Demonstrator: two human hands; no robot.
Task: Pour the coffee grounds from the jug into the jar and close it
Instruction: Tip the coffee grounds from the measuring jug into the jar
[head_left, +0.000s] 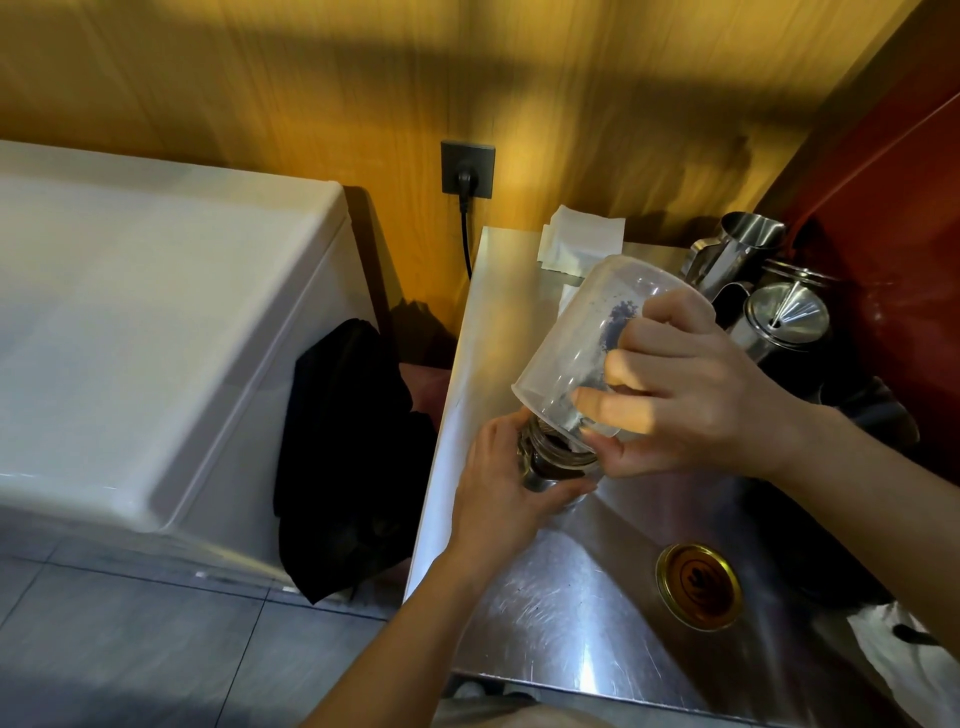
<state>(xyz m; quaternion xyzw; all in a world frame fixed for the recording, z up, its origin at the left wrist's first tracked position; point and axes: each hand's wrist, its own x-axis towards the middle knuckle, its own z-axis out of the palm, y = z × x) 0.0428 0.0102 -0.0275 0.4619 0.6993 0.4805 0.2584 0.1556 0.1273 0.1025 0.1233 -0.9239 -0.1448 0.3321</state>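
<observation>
While the right hand grips the upturned clear jug, its long axis runs from two o'clock down to eight, rim over the jar mouth. The left hand wraps that jar on the steel counter. The gold lid lies at five o'clock, nearer the right hand.
</observation>
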